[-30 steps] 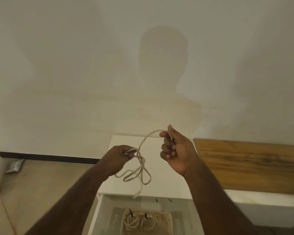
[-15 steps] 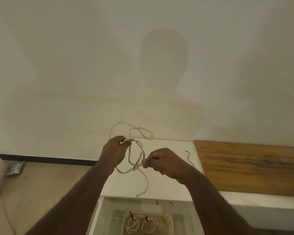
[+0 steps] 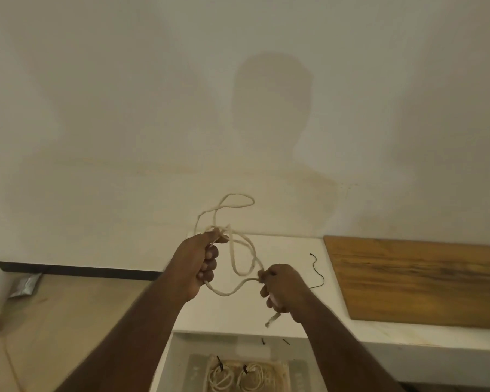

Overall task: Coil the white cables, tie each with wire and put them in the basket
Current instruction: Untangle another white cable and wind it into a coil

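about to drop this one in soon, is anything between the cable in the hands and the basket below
Nothing visible blocks the way. The white cable hangs between the left hand and right hand, and the basket below holds two tied coils, with bare space beside them.

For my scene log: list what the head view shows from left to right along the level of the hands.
Left hand → white cable → right hand → black wire → wooden board.

no readable text; basket (image 3: 294, 372) markings perhaps lettering, too blurred.
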